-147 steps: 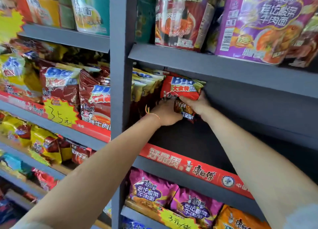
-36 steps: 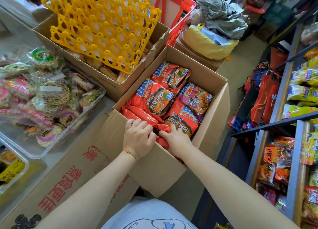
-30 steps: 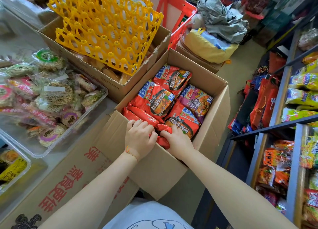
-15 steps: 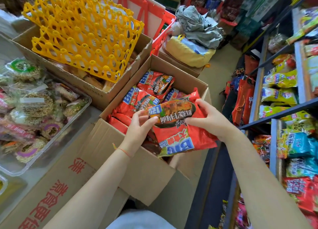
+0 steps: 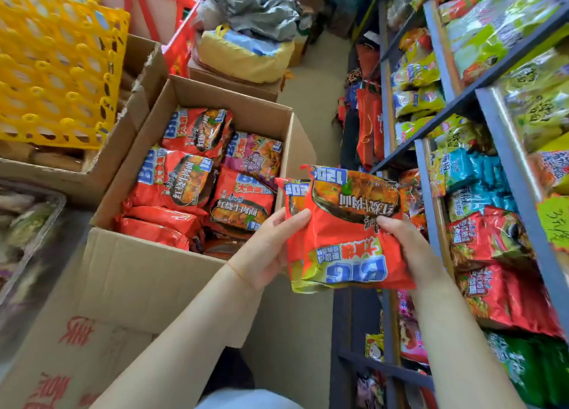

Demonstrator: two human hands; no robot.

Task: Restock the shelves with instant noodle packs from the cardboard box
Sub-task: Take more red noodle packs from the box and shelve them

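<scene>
Two red instant noodle packs (image 5: 345, 233), stacked front to back and upside down, hang in the air between the cardboard box (image 5: 147, 273) and the grey shelves (image 5: 505, 168). My left hand (image 5: 271, 248) grips their left edge, and my right hand (image 5: 406, 245) grips the right edge. The open box on my left holds several more red noodle packs (image 5: 175, 178) and a purple pack (image 5: 255, 153). The shelves on my right are stocked with red, green, yellow and blue packs.
A yellow plastic egg tray (image 5: 58, 61) sits on another cardboard box at the upper left. A clear tub of snacks (image 5: 27, 224) is at the left edge. Bags and a red crate (image 5: 172, 17) stand beyond the box. A narrow floor aisle (image 5: 311, 101) runs between box and shelves.
Both hands have lifted the packs out of the box and carried them right, toward the shelves. My view has swung right as well.
</scene>
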